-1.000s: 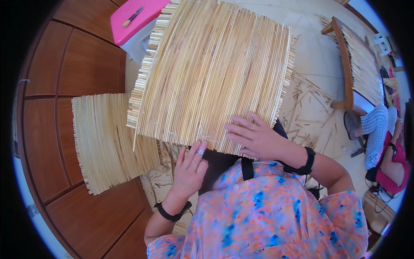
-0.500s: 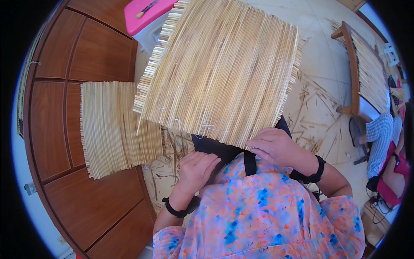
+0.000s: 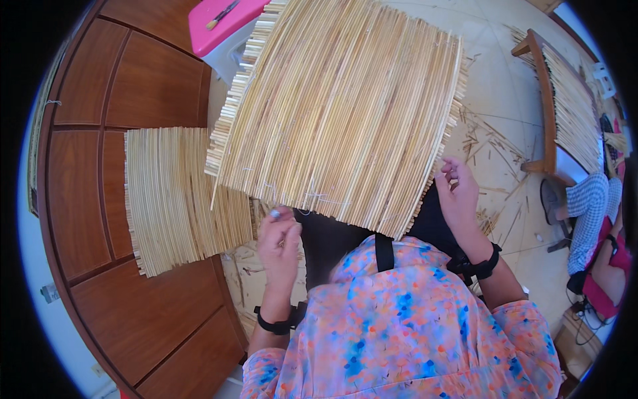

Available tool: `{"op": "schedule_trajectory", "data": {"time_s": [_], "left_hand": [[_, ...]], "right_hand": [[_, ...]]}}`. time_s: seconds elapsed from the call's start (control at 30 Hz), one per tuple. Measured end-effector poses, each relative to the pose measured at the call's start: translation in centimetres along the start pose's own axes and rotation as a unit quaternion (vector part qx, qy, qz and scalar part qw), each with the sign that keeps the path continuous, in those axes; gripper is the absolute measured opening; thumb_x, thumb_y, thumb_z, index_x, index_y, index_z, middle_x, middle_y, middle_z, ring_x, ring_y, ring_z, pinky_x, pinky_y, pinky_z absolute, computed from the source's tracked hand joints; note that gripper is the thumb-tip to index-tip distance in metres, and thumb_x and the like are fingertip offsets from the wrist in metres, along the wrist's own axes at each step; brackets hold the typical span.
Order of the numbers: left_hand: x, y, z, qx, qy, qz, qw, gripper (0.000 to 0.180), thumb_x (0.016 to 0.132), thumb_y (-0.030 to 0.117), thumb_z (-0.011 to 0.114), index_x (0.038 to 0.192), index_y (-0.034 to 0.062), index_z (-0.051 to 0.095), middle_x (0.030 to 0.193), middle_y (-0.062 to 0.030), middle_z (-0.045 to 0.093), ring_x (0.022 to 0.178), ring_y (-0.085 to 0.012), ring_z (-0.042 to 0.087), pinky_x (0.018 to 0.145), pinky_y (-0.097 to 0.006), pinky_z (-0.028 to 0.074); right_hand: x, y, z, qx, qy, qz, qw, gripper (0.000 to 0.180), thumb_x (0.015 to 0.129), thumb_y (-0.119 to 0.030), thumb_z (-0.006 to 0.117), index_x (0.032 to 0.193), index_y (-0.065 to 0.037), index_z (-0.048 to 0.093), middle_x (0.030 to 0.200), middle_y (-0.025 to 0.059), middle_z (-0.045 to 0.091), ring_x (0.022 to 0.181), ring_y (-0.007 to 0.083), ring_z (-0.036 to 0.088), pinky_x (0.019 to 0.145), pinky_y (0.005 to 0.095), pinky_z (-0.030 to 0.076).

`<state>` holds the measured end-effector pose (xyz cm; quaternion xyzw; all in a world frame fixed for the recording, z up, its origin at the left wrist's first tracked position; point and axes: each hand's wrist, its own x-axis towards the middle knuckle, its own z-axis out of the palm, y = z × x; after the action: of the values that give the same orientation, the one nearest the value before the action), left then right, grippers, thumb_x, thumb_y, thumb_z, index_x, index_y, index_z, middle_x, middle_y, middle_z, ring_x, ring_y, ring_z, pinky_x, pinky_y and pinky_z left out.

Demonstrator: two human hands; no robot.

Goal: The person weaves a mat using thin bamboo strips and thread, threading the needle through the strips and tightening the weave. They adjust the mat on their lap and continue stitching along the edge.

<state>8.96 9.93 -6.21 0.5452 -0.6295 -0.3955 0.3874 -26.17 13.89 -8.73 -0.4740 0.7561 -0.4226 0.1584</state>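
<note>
Second mat [image 3: 163, 199]: at 9 o'clock, pale reeds in a row against brown wooden panels [image 3: 86, 193].
Pink-topped stool [image 3: 203, 40]: at 11 o'clock, with a brush [image 3: 221, 14] lying on top.
Left hand [image 3: 278, 246]: toward 7 o'clock, fingers bent and blurred, close to the near mat's lower edge; whether they pinch anything, I cannot tell.
Near mat [image 3: 339, 120]: fills the space from the centre to 12 o'clock, its lower edge over the person's dark lap.
Mat weight: probably light for its breadth, though awkward for one hand.
Mat stiffness: likely firm along the reeds and more willing to flex across them.
Mat surface: looks smooth, so single reeds could slide; the thin ends jutting at its 9 and 3 o'clock sides could snap.
White thread [image 3: 322, 197]: along the lower edge at 6 o'clock; looks delicate, best left unpulled.
Best hold: both palms underneath, well inside those ragged sides.
Right hand [image 3: 458, 193]: at 3 o'clock, just beside the mat, fingers loosely curled and grasping nothing visible.
Bench [image 3: 546, 100]: at 2 o'clock, bearing more reeds.
</note>
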Motion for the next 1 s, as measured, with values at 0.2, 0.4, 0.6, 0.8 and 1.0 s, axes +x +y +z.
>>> {"op": "schedule_trajectory", "data": {"time_s": [0.2, 0.4, 0.6, 0.8, 1.0], "left_hand": [[4.0, -0.9, -2.2, -0.227, 0.152, -0.14, 0.952, 0.006, 0.098, 0.006, 0.061, 0.092, 0.0039, 0.063, 0.133, -0.0089, 0.054, 0.117, -0.0187, 0.055, 0.098, -0.034, 0.046], [5.4, -2.1, -5.5, -0.177, 0.264, -0.097, 0.943, 0.008, 0.101, 0.011, 0.058, 0.1, 0.0041, 0.062, 0.139, -0.0117, 0.054, 0.122, -0.0185, 0.052, 0.105, -0.033, 0.04], [8.4, 1.5, -9.4, -0.047, 0.293, -0.029, 0.954, 0.013, 0.102, 0.014, 0.057, 0.104, 0.0025, 0.063, 0.151, -0.0147, 0.047, 0.135, -0.0224, 0.045, 0.112, -0.036, 0.033], [16.5, 1.4, -12.0, -0.081, 0.041, -0.096, 0.991, 0.011, 0.099, 0.013, 0.061, 0.099, 0.0031, 0.065, 0.136, -0.011, 0.055, 0.123, -0.0176, 0.051, 0.105, -0.03, 0.038], [21.0, 0.4, -10.7, -0.103, -0.145, -0.18, 0.967, 0.008, 0.099, 0.014, 0.063, 0.095, 0.0081, 0.066, 0.095, 0.0025, 0.064, 0.087, -0.007, 0.058, 0.08, -0.024, 0.047]], "right_hand": [[1.8, 2.5, 0.4, 0.279, -0.106, 0.304, 0.905, 0.037, 0.102, -0.033, 0.057, 0.124, -0.003, 0.061, 0.092, -0.0016, 0.058, 0.08, 0.008, 0.052, 0.067, 0.0218, 0.042], [3.4, 1.0, 0.7, 0.311, -0.131, 0.336, 0.879, 0.039, 0.103, -0.035, 0.055, 0.123, -0.003, 0.062, 0.092, -0.0031, 0.058, 0.082, 0.0052, 0.05, 0.067, 0.021, 0.039], [3.1, 0.4, 1.5, 0.311, -0.137, 0.261, 0.904, 0.028, 0.102, -0.034, 0.057, 0.118, -0.013, 0.065, 0.091, -0.0093, 0.059, 0.076, 0.0017, 0.044, 0.062, 0.0209, 0.032], [3.3, 1.4, 1.6, 0.318, -0.151, 0.277, 0.894, 0.027, 0.1, -0.024, 0.061, 0.113, 0.0, 0.064, 0.101, 0.001, 0.066, 0.093, 0.008, 0.057, 0.085, 0.0253, 0.046], [3.5, 2.4, 2.0, 0.362, -0.155, 0.267, 0.879, 0.028, 0.1, -0.025, 0.062, 0.116, -0.001, 0.065, 0.101, 0.0007, 0.067, 0.09, 0.008, 0.059, 0.079, 0.0249, 0.047]]}}
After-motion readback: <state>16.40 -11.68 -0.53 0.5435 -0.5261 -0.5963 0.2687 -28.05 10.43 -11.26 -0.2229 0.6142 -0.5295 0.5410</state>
